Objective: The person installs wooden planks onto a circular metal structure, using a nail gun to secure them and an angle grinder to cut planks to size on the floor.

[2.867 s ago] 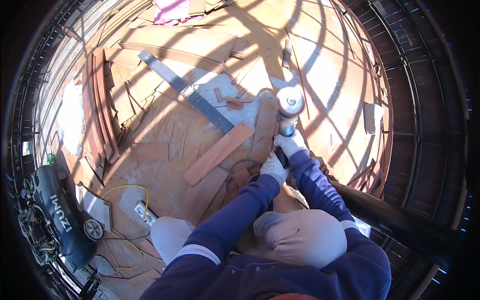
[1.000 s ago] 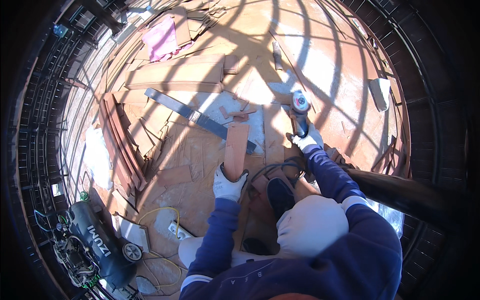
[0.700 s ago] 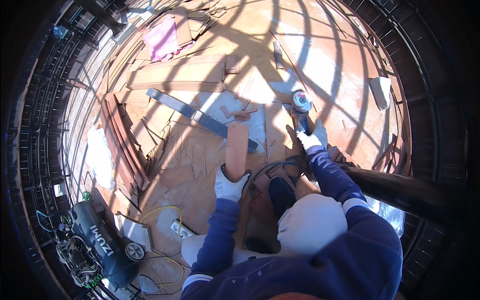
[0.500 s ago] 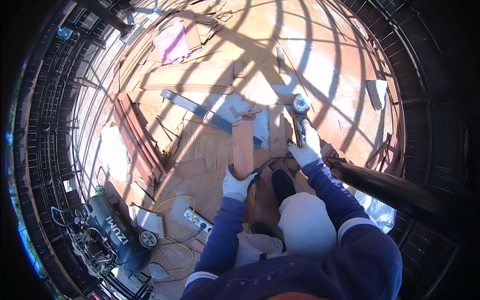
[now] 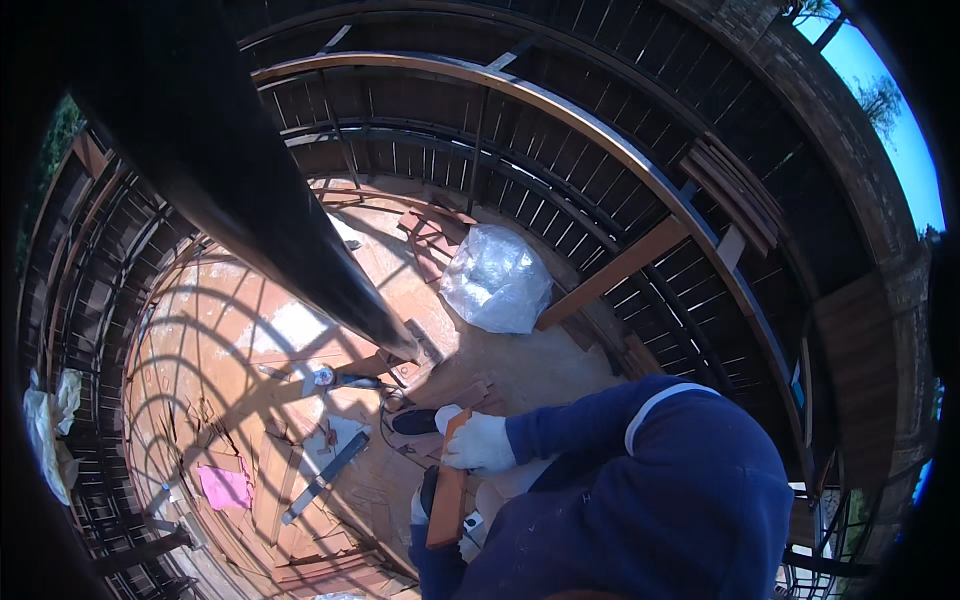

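A reddish-brown wooden board (image 5: 449,490) is held up close to my body, its length running away from me. My right hand (image 5: 480,443), in a white work glove, is closed around its far part. Nearer to me, my left hand (image 5: 421,503) grips the board's left side in a white glove with dark fingers; part of that hand is hidden. A power tool with a round disc head, which looks like an angle grinder (image 5: 352,381), lies on the floor beyond my dark shoe (image 5: 412,421), with neither hand on it.
A thick dark pole (image 5: 300,250) slants down to the floor ahead. Clear plastic sheeting (image 5: 497,280) is bundled by the curved slatted wall (image 5: 560,170). To the left lie a dark flat bar (image 5: 327,477), a pink cloth (image 5: 226,487) and several wood offcuts.
My view has swung to the right. My right hand has let go of the grinder and taken hold of the board, which is now raised and drawn nearer my body.
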### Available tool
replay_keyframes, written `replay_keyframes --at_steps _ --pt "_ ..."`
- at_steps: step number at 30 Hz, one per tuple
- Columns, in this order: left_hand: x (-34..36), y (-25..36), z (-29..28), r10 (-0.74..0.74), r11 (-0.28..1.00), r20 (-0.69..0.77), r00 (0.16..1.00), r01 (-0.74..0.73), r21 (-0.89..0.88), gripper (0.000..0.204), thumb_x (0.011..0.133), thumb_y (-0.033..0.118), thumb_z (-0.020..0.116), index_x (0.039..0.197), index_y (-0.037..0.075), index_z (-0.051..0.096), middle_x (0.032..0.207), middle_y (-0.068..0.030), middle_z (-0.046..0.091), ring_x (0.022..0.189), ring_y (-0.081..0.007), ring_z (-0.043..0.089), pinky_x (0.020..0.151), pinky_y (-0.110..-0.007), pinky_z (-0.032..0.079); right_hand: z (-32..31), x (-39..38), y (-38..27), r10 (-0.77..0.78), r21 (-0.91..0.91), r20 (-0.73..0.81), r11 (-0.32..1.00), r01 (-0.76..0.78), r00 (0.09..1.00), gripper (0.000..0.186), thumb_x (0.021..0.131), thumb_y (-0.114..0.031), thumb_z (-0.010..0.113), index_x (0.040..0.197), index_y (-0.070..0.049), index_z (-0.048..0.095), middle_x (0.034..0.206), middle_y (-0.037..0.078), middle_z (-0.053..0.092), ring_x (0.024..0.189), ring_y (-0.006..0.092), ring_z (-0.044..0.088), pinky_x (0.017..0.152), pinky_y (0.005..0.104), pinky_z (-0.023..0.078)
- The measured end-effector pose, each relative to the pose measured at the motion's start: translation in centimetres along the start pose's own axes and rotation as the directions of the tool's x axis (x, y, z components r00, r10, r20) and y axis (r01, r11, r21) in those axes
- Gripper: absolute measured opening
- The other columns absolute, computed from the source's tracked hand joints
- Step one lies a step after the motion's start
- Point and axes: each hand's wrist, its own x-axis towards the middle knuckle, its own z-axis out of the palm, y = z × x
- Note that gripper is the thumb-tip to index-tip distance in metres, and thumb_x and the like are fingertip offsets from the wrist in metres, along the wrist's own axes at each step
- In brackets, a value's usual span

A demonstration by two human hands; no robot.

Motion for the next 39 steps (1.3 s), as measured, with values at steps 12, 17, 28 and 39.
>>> replay_keyframes --at_steps 12,17,28,39 --pt "6.5 -6.2 31.5 -0.317 0.385 0.162 0.934 -0.029 0.923 0.034 0.105 0.025 0.049 0.133 0.006 0.056 0.085 -0.0107 0.064 0.067 -0.0228 0.064 0.059 -0.032 0.055 -6.8 -34.1 -7.0 0.827 0.687 -0.560 0.427 -0.588 -0.054 0.025 0.086 -0.027 0.068 0.101 -0.006 0.066 0.090 0.019 0.070 0.087 0.0395 0.068 0.076 0.0450 0.054" --pt "11.8 -8.8 34.4 -0.302 0.357 0.041 0.953 0.073 0.931 0.033 0.101 0.030 0.061 0.125 0.006 0.062 0.086 -0.0114 0.066 0.065 -0.0223 0.066 0.056 -0.033 0.056 -11.6 -50.6 -12.7 0.506 0.804 -0.594 0.368 -0.467 -0.625 0.028 0.090 -0.009 0.069 0.114 0.003 0.064 0.092 0.021 0.070 0.084 0.0354 0.071 0.073 0.0369 0.056" --pt "17.3 -21.8 50.6 -0.314 0.298 0.153 0.937 -0.055 0.953 0.035 0.100 0.028 0.063 0.127 0.006 0.060 0.084 -0.0114 0.067 0.065 -0.0218 0.066 0.054 -0.032 0.053 -8.1 -65.9 -9.7 0.501 0.786 -0.592 0.185 -0.590 -0.631 0.022 0.090 -0.013 0.066 0.106 0.002 0.064 0.082 0.022 0.065 0.081 0.0424 0.064 0.070 0.0408 0.053" --pt "12.1 -31.8 64.6 -0.559 0.339 0.419 0.716 -0.265 0.903 0.043 0.101 0.021 0.064 0.137 0.001 0.056 0.108 -0.0101 0.070 0.084 -0.0159 0.068 0.072 -0.028 0.055 -5.8 -67.6 -11.3 0.678 0.679 -0.132 0.593 0.432 -0.723 0.033 0.092 -0.002 0.049 0.124 0.005 0.053 0.102 0.013 0.065 0.076 0.0193 0.069 0.061 0.0278 0.061"
